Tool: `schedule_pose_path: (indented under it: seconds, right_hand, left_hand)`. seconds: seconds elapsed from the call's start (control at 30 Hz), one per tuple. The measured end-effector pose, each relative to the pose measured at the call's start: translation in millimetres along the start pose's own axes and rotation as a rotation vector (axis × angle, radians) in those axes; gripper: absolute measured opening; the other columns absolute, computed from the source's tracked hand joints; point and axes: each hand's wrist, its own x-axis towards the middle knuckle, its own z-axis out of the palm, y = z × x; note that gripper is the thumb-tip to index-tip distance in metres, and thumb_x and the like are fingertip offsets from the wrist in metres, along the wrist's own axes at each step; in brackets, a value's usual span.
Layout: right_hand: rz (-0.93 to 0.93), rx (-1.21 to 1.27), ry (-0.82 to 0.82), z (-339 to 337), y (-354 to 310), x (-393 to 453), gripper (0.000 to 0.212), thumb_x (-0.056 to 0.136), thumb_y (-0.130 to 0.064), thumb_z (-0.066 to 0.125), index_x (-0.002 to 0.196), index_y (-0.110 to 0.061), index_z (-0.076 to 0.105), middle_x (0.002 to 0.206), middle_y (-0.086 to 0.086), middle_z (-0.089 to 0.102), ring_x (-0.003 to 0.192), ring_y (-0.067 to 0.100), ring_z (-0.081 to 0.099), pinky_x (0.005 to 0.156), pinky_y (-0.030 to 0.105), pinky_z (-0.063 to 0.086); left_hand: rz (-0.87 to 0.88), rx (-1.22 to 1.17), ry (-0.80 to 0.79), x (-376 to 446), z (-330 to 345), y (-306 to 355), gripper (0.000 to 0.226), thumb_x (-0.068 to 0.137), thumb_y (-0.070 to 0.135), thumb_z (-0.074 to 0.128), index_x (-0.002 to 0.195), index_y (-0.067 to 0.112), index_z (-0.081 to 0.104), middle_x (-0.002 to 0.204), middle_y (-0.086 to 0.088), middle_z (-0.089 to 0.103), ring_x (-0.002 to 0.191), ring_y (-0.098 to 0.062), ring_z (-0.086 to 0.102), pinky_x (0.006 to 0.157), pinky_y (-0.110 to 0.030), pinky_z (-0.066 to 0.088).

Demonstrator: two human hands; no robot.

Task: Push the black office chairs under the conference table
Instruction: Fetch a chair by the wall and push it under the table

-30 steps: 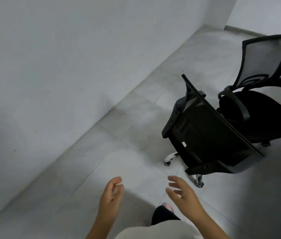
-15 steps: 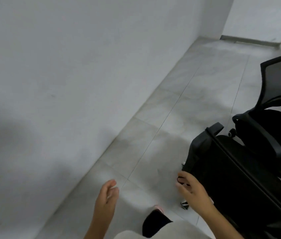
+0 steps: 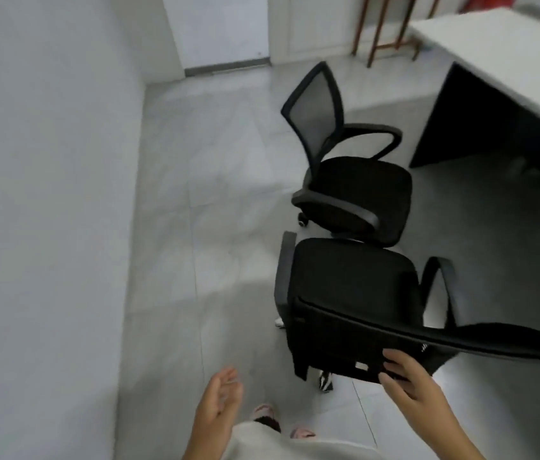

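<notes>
Two black office chairs stand on the grey tiled floor. The near chair (image 3: pixel 354 277) has its backrest towards me and its seat facing away. My right hand (image 3: pixel 411 390) grips the lower edge of that backrest, thumb below and fingers on its rear face. My left hand (image 3: pixel 218 410) hangs free to the left of the chair, fingers apart, holding nothing. The far chair (image 3: pixel 361 190), with a mesh back, stands just beyond and touches or nearly touches the near one. The conference table (image 3: pixel 494 44), white top on a dark end panel, is at the upper right.
A white wall (image 3: pixel 46 194) runs along the whole left side. A strip of bare floor (image 3: pixel 215 194) lies between the wall and the chairs. Wooden legs of a stand (image 3: pixel 381 28) rise at the back by a white door. My slippered feet (image 3: pixel 263 411) show below.
The view has swung right and up, bringing both chairs and the table into sight. My right hand has gone from the near chair's side to the lower edge of its backrest.
</notes>
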Motion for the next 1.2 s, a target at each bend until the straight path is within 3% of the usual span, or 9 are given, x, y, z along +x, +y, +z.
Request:
schedule_pose_path:
  seconds: [0.13,0.23,0.4,0.53,0.63,0.77,0.9,1.0,1.2]
  right_hand:
    - [-0.08,-0.027,0.414,-23,-11,-20,0.031,0.079,-0.028,0.065,0.102,-0.043,0.05,0.098,-0.029,0.058,0.101,0.013,0.055,0.078,0.0,0.04]
    - [-0.114,-0.305,0.643,-46,-20,-20,0.056,0.074,-0.055,0.05,0.11,-0.013,0.058,0.105,0.002,0.062,0.101,0.024,0.056,0.085,0.018,0.041]
    - [0.164,-0.751,0.345,-80,-6,0,0.1,0.053,-0.085,0.032,0.128,-0.021,0.048,0.127,-0.013,0.044,0.133,0.023,0.033,0.112,0.048,0.012]
    - [0.146,-0.857,0.508,-76,9,16,0.049,0.047,-0.042,0.084,0.085,-0.015,0.069,0.09,0.001,0.069,0.096,0.028,0.063,0.1,0.064,0.028]
    - [0.117,-0.963,0.551,-68,8,22,0.051,0.028,-0.044,0.088,0.06,-0.015,0.062,0.06,-0.001,0.06,0.059,0.023,0.062,0.081,0.041,0.049]
    - [0.049,-0.972,0.566,-53,-1,17,0.053,0.029,-0.058,0.079,0.051,-0.016,0.056,0.049,-0.003,0.051,0.046,0.018,0.05,0.047,0.024,0.044]
    - [-0.045,-0.929,0.584,-21,-10,6,0.054,0.03,-0.058,0.08,0.046,-0.015,0.052,0.043,-0.004,0.047,0.042,0.01,0.032,0.042,0.019,0.028]
    - [-0.072,-0.854,0.583,6,-16,-6,0.054,0.03,-0.054,0.083,0.044,-0.016,0.048,0.041,-0.005,0.045,0.038,0.009,0.033,0.041,0.016,0.025]
    - [-0.098,-0.799,0.489,40,-8,-25,0.041,0.049,-0.063,0.068,0.05,-0.024,0.054,0.05,-0.012,0.038,0.043,0.006,0.035,0.038,0.007,0.017]
  left_hand:
    - [0.203,0.189,-0.302,50,23,54,0.027,0.086,0.003,0.053,0.1,0.026,0.047,0.113,-0.006,0.055,0.088,0.001,0.055,0.069,-0.004,0.043]
    - [0.575,0.359,-0.384,65,51,93,0.032,0.087,0.017,0.054,0.096,0.044,0.04,0.103,0.018,0.05,0.094,0.007,0.051,0.083,-0.008,0.041]
    - [1.055,0.826,-0.583,72,105,107,0.034,0.075,0.046,0.043,0.095,0.027,0.063,0.09,0.018,0.063,0.082,0.006,0.058,0.068,-0.011,0.044]
    - [1.125,1.129,-0.568,67,122,104,0.042,0.067,0.055,0.036,0.079,0.033,0.069,0.07,0.022,0.065,0.063,0.004,0.061,0.057,-0.013,0.048]
    - [1.154,1.206,-0.509,75,117,97,0.043,0.069,0.054,0.036,0.076,0.029,0.07,0.064,0.016,0.064,0.057,-0.001,0.06,0.052,-0.017,0.048]
    - [1.18,1.309,-0.416,76,113,113,0.046,0.08,0.059,0.042,0.089,0.021,0.064,0.081,0.008,0.063,0.074,-0.01,0.061,0.065,-0.025,0.045]
    - [1.272,1.312,-0.422,83,103,107,0.039,0.076,0.056,0.049,0.065,0.025,0.069,0.054,0.01,0.06,0.048,-0.009,0.057,0.045,-0.021,0.04]
    - [1.371,1.234,-0.408,97,86,96,0.07,0.089,0.059,0.01,0.069,0.029,0.069,0.06,0.015,0.064,0.055,-0.006,0.06,0.062,-0.023,0.042]
    - [1.447,1.225,-0.494,125,53,107,0.075,0.083,0.07,0.008,0.07,0.029,0.07,0.067,0.017,0.067,0.061,-0.004,0.063,0.068,-0.021,0.042]
